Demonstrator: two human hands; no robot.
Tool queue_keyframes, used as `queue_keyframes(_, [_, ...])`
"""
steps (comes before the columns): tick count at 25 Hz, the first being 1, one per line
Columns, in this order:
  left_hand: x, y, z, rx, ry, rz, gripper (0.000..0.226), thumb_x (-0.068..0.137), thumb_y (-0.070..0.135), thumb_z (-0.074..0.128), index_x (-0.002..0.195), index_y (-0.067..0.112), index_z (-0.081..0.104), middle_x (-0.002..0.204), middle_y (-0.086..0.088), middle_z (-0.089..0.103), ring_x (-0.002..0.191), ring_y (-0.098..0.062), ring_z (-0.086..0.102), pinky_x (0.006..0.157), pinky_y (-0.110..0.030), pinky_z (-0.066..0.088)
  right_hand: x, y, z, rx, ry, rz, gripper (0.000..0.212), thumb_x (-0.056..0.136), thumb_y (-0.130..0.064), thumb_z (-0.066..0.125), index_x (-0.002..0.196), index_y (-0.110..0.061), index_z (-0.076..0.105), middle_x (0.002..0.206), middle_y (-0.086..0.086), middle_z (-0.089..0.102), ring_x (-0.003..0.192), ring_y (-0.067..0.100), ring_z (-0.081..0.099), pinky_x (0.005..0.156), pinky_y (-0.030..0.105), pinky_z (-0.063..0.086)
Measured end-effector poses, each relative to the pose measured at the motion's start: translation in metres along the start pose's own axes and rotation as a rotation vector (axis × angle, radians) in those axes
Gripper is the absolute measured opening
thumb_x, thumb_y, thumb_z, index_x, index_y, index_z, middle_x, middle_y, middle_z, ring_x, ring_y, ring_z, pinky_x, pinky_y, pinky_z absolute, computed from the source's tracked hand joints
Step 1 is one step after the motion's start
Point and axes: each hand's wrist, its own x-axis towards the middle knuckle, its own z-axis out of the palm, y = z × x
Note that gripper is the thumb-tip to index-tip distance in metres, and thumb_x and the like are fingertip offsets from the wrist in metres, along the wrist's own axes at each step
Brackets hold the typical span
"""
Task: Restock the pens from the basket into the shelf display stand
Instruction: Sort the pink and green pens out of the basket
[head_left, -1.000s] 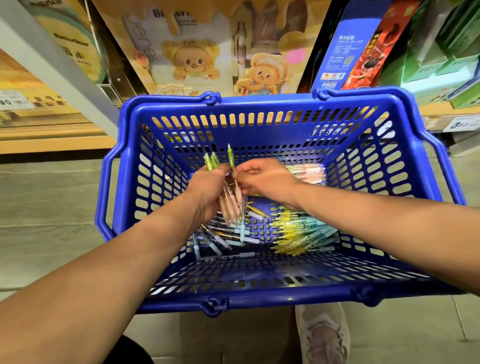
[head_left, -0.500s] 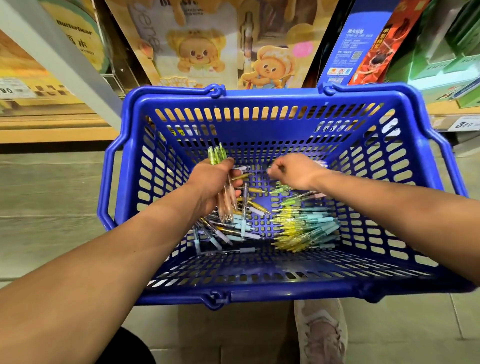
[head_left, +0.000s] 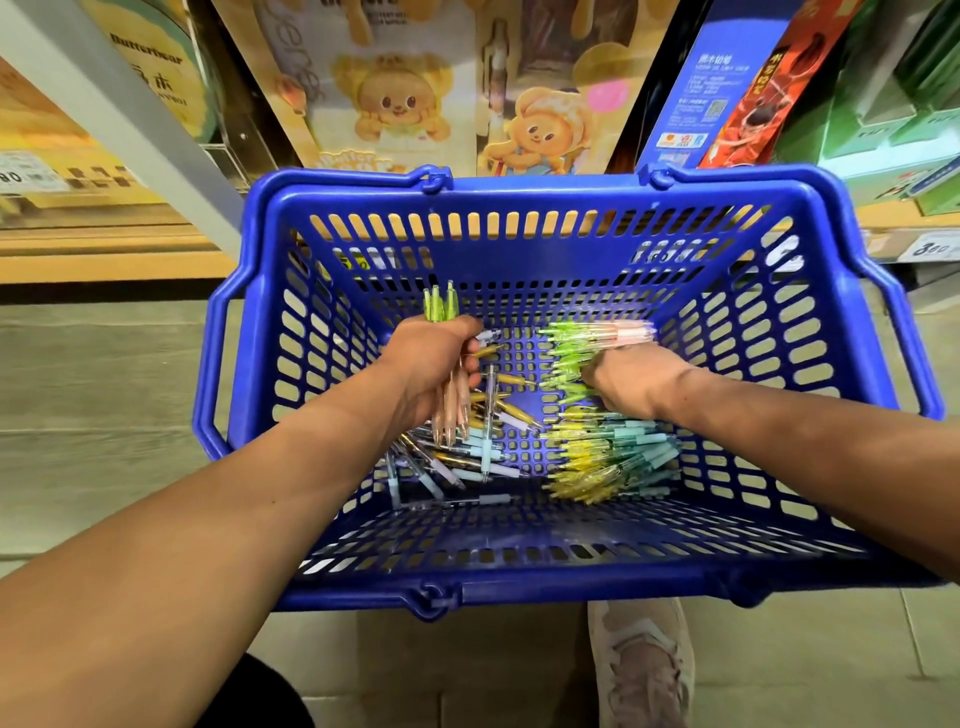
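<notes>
A blue plastic basket (head_left: 519, 577) sits on the floor in front of me with pens on its bottom. My left hand (head_left: 434, 364) grips a small upright bundle of pink pens with green caps (head_left: 440, 306). My right hand (head_left: 631, 379) reaches down onto a row of green-capped pink pens (head_left: 597, 335) at the back right, its fingers curled among them; whether it holds one is hidden. Loose pens (head_left: 467, 457) lie scattered in the middle, and a heap of yellow and teal pens (head_left: 613, 457) lies at the right.
Shelves rise behind the basket with cartoon bear display boxes (head_left: 395, 104), a blue box (head_left: 711, 88) and green boxes (head_left: 893, 119). A grey shelf post (head_left: 114, 109) slants at the left. My shoe (head_left: 641, 665) stands on the tiled floor below the basket.
My right hand left the bundle in my left hand and moved right and down onto the green-capped pens. My left hand kept its grip on the bundle.
</notes>
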Motion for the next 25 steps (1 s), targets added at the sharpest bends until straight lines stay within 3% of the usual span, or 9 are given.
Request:
queue_keyframes(2, [0.001,-0.001,0.0,-0.008,0.006,0.009,0.015,0.1,0.013,0.06,0.093,0.002,0.064,0.067,-0.005,0.068,0.049,-0.012,0.06,0.047,-0.026,0.054,0.0,0.005,-0.01,0.065,0.015,-0.004,0.008,0.097,-0.018,0.053,0.104,-0.017,0.058,0.092,0.003,0.062,0.071,0.02,0.058,0.059,0.033,0.049])
queue_keyframes(5, [0.001,-0.003,0.0,-0.06,0.034,0.038,0.015,0.101,0.012,0.06,0.111,0.0,0.06,0.086,-0.009,0.079,0.069,-0.019,0.073,0.06,-0.031,0.061,0.0,0.014,-0.031,0.328,0.158,-0.011,0.006,0.099,-0.024,0.056,0.094,-0.02,0.059,0.093,0.001,0.063,0.076,0.017,0.061,0.078,0.038,0.058])
queue_keyframes(7, [0.001,-0.004,0.001,-0.082,0.061,0.067,0.021,0.101,0.011,0.059,0.12,0.001,0.056,0.094,-0.012,0.079,0.077,-0.023,0.076,0.066,-0.035,0.063,-0.001,0.009,-0.048,0.689,0.254,0.013,0.004,0.097,-0.028,0.063,0.096,-0.025,0.063,0.088,-0.003,0.07,0.079,0.016,0.067,0.081,0.034,0.058])
queue_keyframes(10, [0.002,-0.003,0.002,-0.124,0.074,0.074,0.029,0.101,0.01,0.059,0.126,-0.004,0.056,0.101,-0.016,0.077,0.09,-0.03,0.076,0.08,-0.045,0.063,-0.005,-0.024,-0.08,1.442,0.212,-0.039,0.025,0.087,-0.021,0.078,0.109,-0.02,0.066,0.088,-0.002,0.079,0.083,0.015,0.076,0.075,0.026,0.06])
queue_keyframes(12, [0.001,-0.001,0.002,-0.147,0.045,0.043,0.031,0.101,0.014,0.058,0.124,-0.007,0.06,0.103,-0.019,0.073,0.088,-0.033,0.072,0.087,-0.052,0.06,-0.002,-0.046,-0.094,1.658,0.193,-0.086,0.025,0.084,-0.013,0.081,0.105,-0.011,0.067,0.088,0.006,0.079,0.083,0.019,0.077,0.071,0.023,0.06])
queue_keyframes(15, [-0.003,0.002,-0.001,-0.213,-0.009,0.009,0.032,0.105,0.027,0.053,0.116,-0.001,0.063,0.099,-0.018,0.066,0.081,-0.029,0.068,0.086,-0.048,0.059,-0.001,-0.065,-0.104,1.788,0.204,-0.023,0.025,0.081,-0.01,0.083,0.102,-0.005,0.07,0.089,0.012,0.078,0.085,0.022,0.077,0.073,0.024,0.061])
queue_keyframes(18, [-0.007,0.004,-0.003,-0.206,-0.068,0.004,0.047,0.103,0.038,0.055,0.126,-0.003,0.057,0.106,-0.021,0.07,0.09,-0.033,0.07,0.087,-0.05,0.061,0.001,-0.071,-0.102,1.831,0.235,-0.006,0.022,0.081,-0.012,0.083,0.099,-0.006,0.073,0.088,0.012,0.078,0.085,0.022,0.076,0.079,0.029,0.062])
queue_keyframes(22, [-0.01,0.006,-0.002,-0.178,-0.017,0.037,0.055,0.101,0.024,0.062,0.141,-0.007,0.042,0.084,-0.016,0.072,0.064,-0.025,0.07,0.063,-0.04,0.063,0.001,-0.074,-0.1,1.5,0.31,-0.08,0.009,0.089,-0.035,0.075,0.097,-0.034,0.078,0.091,-0.012,0.078,0.085,0.01,0.074,0.079,0.027,0.061])
queue_keyframes(25, [-0.007,0.005,-0.004,-0.158,0.052,0.057,0.047,0.102,0.018,0.06,0.14,-0.005,0.044,0.077,-0.009,0.067,0.063,-0.017,0.067,0.065,-0.037,0.06,0.001,-0.051,-0.088,1.431,0.318,-0.046,0.009,0.094,-0.041,0.066,0.095,-0.038,0.074,0.079,-0.016,0.075,0.07,0.0,0.069,0.069,0.022,0.057])
